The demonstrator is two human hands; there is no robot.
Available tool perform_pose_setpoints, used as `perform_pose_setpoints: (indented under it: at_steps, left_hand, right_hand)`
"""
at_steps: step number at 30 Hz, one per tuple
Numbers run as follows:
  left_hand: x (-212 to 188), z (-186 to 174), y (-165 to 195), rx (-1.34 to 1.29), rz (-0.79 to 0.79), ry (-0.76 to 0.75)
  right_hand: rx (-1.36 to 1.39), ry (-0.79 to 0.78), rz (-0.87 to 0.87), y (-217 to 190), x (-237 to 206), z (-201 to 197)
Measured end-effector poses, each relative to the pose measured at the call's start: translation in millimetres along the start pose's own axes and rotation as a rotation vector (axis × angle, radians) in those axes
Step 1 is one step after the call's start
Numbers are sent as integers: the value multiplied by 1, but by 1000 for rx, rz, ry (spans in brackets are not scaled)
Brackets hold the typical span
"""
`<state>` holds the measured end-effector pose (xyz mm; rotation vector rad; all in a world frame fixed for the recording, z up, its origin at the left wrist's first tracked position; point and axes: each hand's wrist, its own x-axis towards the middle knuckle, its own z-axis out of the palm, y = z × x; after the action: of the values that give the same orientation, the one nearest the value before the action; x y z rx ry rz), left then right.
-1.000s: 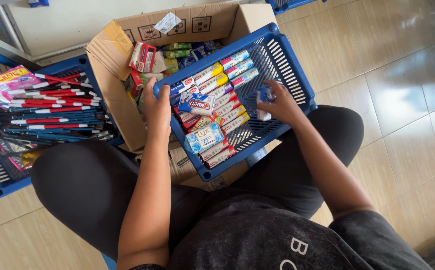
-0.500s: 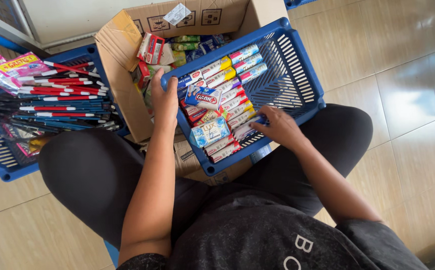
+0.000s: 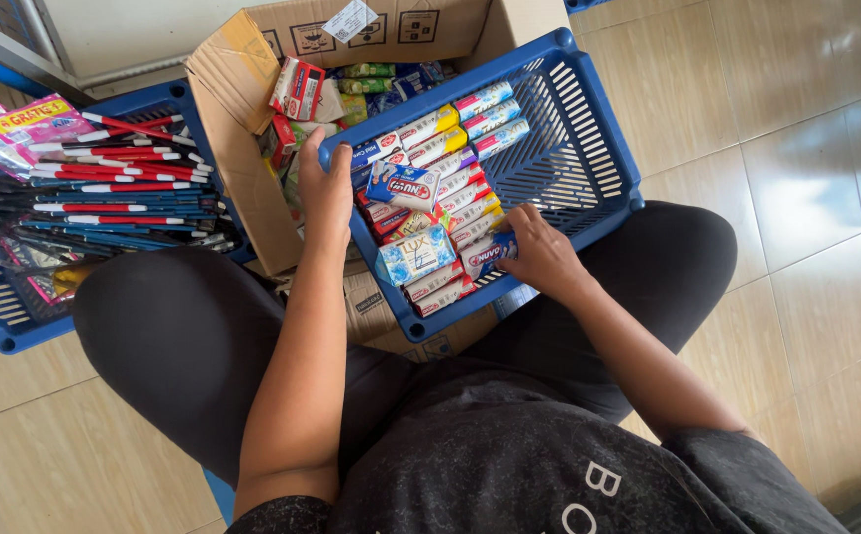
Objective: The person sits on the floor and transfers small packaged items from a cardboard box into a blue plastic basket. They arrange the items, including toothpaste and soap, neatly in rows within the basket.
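The left hand [image 3: 325,188] gripped the rim of the blue basket [image 3: 589,109] on the lap. The right hand [image 3: 539,252] closed on a dark blue pack [image 3: 488,257] at the near end of the boxes [image 3: 450,168] packed in rows inside. Behind it, a carton [image 3: 242,79] held more packets [image 3: 297,87]. A second basket [image 3: 5,316] to the left held pens [image 3: 114,188].

We count two blue baskets [image 3: 589,148] [image 3: 0,307], one cardboard box [image 3: 242,148], two loose soap bars [image 3: 415,255] [image 3: 403,185], and two hands [image 3: 326,188] [image 3: 541,252].
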<state>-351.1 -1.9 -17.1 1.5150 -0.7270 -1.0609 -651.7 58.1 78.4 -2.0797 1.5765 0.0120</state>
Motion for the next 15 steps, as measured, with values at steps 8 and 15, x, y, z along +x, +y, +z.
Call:
perform_pose_setpoints:
  at_steps: [8,15]
  left_hand:
    - [0,-2,3,30,0,-9]
    - [-1,-3,4,31,3,-11]
  right_hand:
    - [-47,-4,-103,7,-1,-7]
    - [65,149,-252,6,-2,-10]
